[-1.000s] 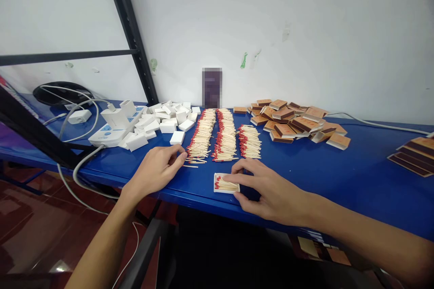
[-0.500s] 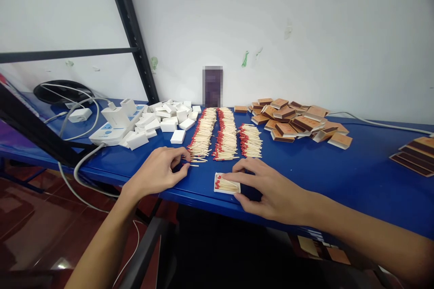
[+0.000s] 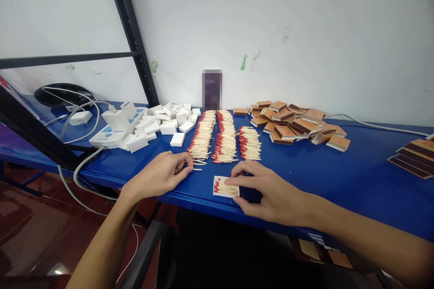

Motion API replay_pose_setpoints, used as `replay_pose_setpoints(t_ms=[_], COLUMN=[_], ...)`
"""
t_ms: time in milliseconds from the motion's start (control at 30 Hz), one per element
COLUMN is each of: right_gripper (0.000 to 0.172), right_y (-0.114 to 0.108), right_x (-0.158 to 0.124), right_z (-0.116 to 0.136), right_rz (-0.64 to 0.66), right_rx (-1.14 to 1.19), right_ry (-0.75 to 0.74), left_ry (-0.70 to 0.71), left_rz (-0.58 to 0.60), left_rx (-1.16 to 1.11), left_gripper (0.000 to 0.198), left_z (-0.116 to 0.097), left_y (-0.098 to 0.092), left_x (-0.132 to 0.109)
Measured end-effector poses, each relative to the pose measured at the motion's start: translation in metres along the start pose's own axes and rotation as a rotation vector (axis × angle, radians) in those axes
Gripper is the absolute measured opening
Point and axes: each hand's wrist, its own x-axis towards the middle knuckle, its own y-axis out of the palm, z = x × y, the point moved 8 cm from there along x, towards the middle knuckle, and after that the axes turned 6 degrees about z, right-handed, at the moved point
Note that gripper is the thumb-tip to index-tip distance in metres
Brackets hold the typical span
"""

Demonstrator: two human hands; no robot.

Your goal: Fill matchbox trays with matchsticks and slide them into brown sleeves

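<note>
My left hand (image 3: pixel 169 171) is closed in a pinch at the near end of the left row of matches (image 3: pixel 202 135). A single match (image 3: pixel 197 170) pokes out from its fingertips. My right hand (image 3: pixel 267 189) grips a white matchbox tray (image 3: pixel 214 192) at its right end, index finger over the matches inside and thumb at the near edge. Red-headed matches (image 3: pixel 228 188) lie in this tray, heads to the left. Beyond the hands, a middle row of matches (image 3: pixel 226 140) and a shorter right row (image 3: pixel 251 143) lie on the blue table.
White trays (image 3: pixel 159 119) are heaped at back left, beside a power strip (image 3: pixel 105 135) with chargers and cables. Orange-brown matchbox sleeves (image 3: pixel 288 119) form a pile at back right; more sleeves (image 3: pixel 417 153) sit at the right edge. A black metal frame (image 3: pixel 129 31) stands left. The blue table's front edge (image 3: pixel 200 206) runs close by.
My left hand has shifted slightly right, with the match now at its fingertips. My right hand stays at the tray, its index finger nearly unmoved. The view has tilted slightly.
</note>
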Motion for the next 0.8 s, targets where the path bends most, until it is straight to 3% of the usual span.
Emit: replay_pose_setpoints(t_ms=[200,300,367,500,633,800], right_gripper=[0.024,0.024,0.025,0.025,0.027,0.027], right_y=[0.0,0.0,0.0,0.0,-0.001,-0.002], right_x=[-0.001,-0.003,-0.003,-0.002,-0.002,-0.001], right_z=[-0.001,-0.006,-0.008,-0.007,-0.005,-0.004], right_rz=[-0.026,-0.033,-0.029,0.001,0.009,0.005], right_rx=[0.017,0.022,0.013,0.008,0.017,0.012], right_ry=[-0.009,0.063,0.104,0.135,0.126,0.117], left_ry=[0.103,0.116,0.093,-0.047,-0.122,-0.129], left_rz=[-0.017,0.002,-0.047,-0.188,-0.119,-0.067], left_rx=[-0.035,-0.04,-0.055,0.011,0.12,0.113], left_gripper=[0.016,0.017,0.02,0.022,0.024,0.026], left_z=[-0.05,-0.06,-0.053,-0.014,0.011,0.011], left_y=[0.01,0.019,0.015,-0.008,-0.014,-0.009], left_x=[0.007,0.013,0.013,0.003,-0.003,-0.001])
